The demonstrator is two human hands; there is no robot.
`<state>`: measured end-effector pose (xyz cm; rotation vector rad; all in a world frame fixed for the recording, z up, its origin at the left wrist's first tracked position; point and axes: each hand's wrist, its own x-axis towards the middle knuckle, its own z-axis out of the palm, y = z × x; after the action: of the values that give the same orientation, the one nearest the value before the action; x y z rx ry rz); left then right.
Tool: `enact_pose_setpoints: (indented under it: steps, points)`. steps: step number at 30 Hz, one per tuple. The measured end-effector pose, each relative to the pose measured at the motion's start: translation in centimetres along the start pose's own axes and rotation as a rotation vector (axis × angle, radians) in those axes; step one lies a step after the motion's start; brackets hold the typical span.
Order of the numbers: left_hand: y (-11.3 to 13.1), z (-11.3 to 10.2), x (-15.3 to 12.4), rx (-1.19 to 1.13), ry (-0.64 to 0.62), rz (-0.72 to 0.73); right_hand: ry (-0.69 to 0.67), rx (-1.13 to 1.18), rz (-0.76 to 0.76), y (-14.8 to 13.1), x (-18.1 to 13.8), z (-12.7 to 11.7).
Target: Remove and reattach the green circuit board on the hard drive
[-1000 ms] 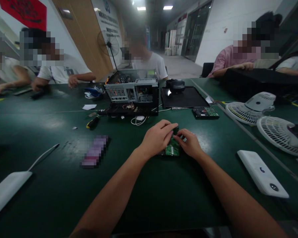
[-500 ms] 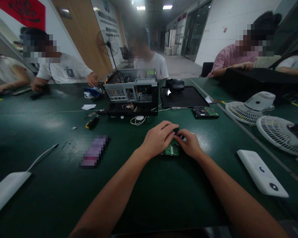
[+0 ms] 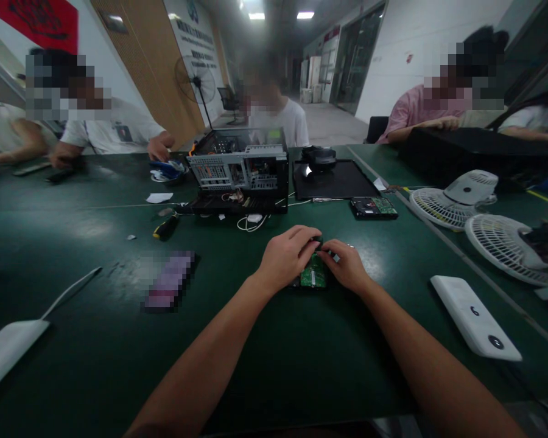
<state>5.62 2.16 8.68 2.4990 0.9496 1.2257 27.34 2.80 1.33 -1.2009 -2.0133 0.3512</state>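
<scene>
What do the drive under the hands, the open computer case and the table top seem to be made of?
Drive: green board, probably fibreglass laminate, on a dark body, maybe metal.
Computer case: bare grey sheet metal, perforated, matt.
Table top: dark green mat, probably rubber or vinyl, with soft glare.

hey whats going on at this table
A person is working on a small hard drive lying circuit board up on the green table. The left hand covers and steadies it; the right hand pinches at its far edge. An opened computer case stands beyond, with a screwdriver and a second drive nearby. Other people sit around.
</scene>
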Motion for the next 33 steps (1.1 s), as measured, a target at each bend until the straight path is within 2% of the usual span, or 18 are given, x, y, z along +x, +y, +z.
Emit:
enact_pose_setpoints:
  steps: [10, 17, 21, 28, 33]
  points:
    - [0.08, -0.12, -0.14, 0.170, -0.021, 0.094, -0.016, -0.006, 0.002, -0.24, -0.05, -0.21]
    - [-0.12, -0.18, -0.34, 0.187, -0.050, 0.182, -0.010, -0.027, 0.009, 0.05, -0.18, -0.10]
    - [-0.31, 0.15, -0.44, 0.205, -0.020, 0.234, -0.005, -0.028, 0.009, 0.35, -0.29, 0.07]
    - [-0.13, 0.15, -0.28, 0.252, 0.075, 0.165, -0.003, -0.009, 0.003, 0.34, -0.24, 0.34]
    - [-0.30, 0.09, -0.29, 0.238, 0.060, 0.169, 0.014, -0.039, 0.027, 0.30, -0.21, 0.40]
